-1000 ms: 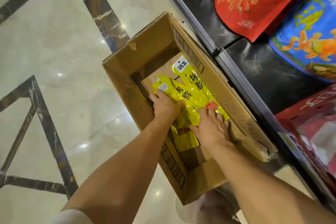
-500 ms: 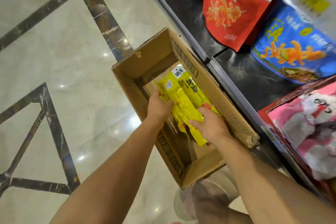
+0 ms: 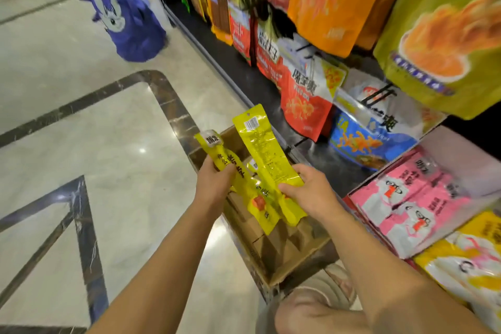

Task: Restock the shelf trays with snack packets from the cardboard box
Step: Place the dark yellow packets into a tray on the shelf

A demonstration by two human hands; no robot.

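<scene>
Saw glossy yellow on the snack packets (image 3: 267, 154), with black lettering, a white label and a red-orange spot. Found plain brown on the cardboard box (image 3: 284, 249), cream marble with dark veined bands on the floor (image 3: 122, 144), purple on a cartoon figure (image 3: 130, 22). Noted an orange bag (image 3: 325, 0), an olive-green bag (image 3: 444, 35), a red bag (image 3: 303, 106), a blue bag (image 3: 363, 141) and pink-and-white packs (image 3: 412, 198).

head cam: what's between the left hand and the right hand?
Yellow snack packets fill the gap, gripped from either side by the left hand and right hand. The open cardboard box shows beneath them. Head view.
</scene>
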